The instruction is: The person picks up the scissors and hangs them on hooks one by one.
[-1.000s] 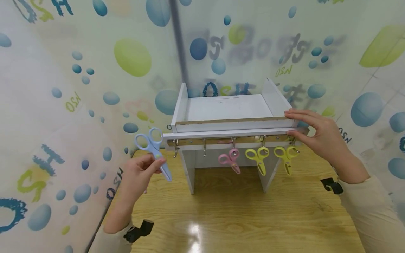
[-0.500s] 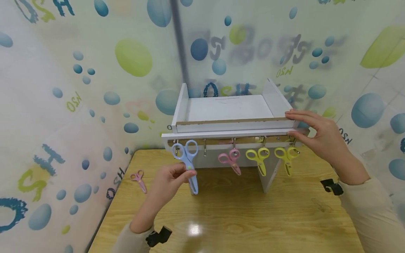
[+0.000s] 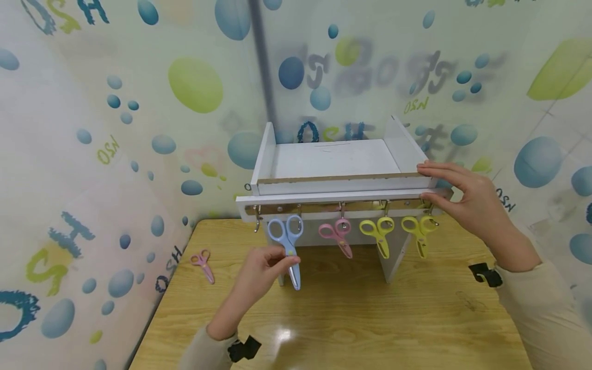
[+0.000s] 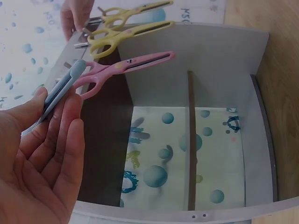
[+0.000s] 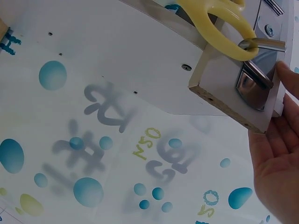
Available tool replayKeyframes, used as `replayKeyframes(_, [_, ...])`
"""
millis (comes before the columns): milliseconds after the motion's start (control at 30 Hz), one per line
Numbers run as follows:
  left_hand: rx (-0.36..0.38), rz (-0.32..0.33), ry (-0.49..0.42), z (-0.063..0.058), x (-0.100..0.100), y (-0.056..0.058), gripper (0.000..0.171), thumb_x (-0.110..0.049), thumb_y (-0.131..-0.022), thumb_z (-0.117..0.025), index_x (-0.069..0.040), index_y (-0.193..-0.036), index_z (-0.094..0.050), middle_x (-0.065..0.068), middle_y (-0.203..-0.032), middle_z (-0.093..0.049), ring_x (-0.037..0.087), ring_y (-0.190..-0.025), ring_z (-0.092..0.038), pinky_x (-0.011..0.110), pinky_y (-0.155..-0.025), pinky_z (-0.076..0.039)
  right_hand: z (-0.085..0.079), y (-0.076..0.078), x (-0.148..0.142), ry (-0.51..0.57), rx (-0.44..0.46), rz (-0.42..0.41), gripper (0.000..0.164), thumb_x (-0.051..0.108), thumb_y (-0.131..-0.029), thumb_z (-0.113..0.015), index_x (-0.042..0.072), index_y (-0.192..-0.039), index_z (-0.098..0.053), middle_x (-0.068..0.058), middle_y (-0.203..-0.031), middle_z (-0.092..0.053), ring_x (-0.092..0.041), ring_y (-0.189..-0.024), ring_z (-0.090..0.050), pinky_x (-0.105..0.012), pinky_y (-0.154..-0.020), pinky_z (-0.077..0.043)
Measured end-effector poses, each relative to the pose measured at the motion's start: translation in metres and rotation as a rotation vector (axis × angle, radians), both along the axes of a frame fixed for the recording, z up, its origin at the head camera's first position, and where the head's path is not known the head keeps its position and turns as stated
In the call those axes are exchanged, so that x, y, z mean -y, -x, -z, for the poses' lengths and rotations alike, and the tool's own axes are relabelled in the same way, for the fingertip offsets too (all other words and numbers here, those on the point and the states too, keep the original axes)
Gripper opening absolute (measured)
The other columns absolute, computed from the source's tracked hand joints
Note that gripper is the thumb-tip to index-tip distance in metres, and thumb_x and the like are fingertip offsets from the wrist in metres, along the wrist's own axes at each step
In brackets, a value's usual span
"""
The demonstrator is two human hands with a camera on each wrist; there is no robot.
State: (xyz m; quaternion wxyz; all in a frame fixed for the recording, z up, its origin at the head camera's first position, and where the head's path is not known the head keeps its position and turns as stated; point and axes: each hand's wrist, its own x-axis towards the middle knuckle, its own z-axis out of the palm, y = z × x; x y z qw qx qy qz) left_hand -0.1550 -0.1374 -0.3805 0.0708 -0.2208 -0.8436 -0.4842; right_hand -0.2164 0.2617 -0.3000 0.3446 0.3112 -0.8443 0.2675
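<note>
My left hand [image 3: 259, 272] pinches light-blue scissors [image 3: 290, 247] by the blades, handles up, blades pointing down. Their right finger loop is at the second hook from the left on the white shelf [image 3: 344, 184]; whether the hook passes through it, I cannot tell. At the shelf's right end, my right hand [image 3: 472, 203] grips the corner, fingers on top and thumb against the front. Pink scissors [image 3: 338, 239] and two yellow scissors [image 3: 380, 235] hang from the hooks to the right. In the right wrist view, a yellow loop [image 5: 212, 32] hangs over a metal hook [image 5: 264, 44].
The leftmost hook [image 3: 257, 220] carries nothing. Another pair of pink scissors [image 3: 203, 264] lies on the wooden table [image 3: 351, 329] at the left. Patterned walls [image 3: 194, 85] stand close behind and beside the shelf.
My left hand has brought the blue scissors rightward and down, from beside the shelf's left end to the second hook, uncovering the pink scissors on the table. The right hand stays put.
</note>
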Motion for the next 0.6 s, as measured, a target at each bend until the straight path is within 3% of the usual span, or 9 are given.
replayKeyframes(267, [0.060, -0.012, 0.004, 0.013, -0.002, 0.007, 0.028, -0.025, -0.093, -0.070, -0.011, -0.069, -0.067, -0.002, -0.056, -0.059, 0.002, -0.055, -0.055, 0.020, -0.058, -0.050, -0.001, 0.000, 0.000, -0.001, 0.006, 0.006, 0.066, -0.012, -0.065, -0.085, 0.009, -0.125, -0.070, -0.018, -0.125, -0.069, 0.021, -0.125, -0.045, 0.004, -0.095, -0.034])
replayKeyframes(600, [0.051, -0.049, 0.018, 0.029, -0.004, 0.016, 0.022, -0.024, -0.090, -0.074, -0.012, -0.073, -0.071, 0.000, -0.060, -0.063, -0.002, -0.050, -0.043, 0.018, -0.050, -0.039, 0.002, -0.001, 0.000, -0.009, 0.019, 0.031, 0.062, -0.012, -0.066, -0.084, 0.007, -0.124, -0.070, -0.018, -0.126, -0.068, 0.022, -0.125, -0.042, 0.004, -0.090, -0.034])
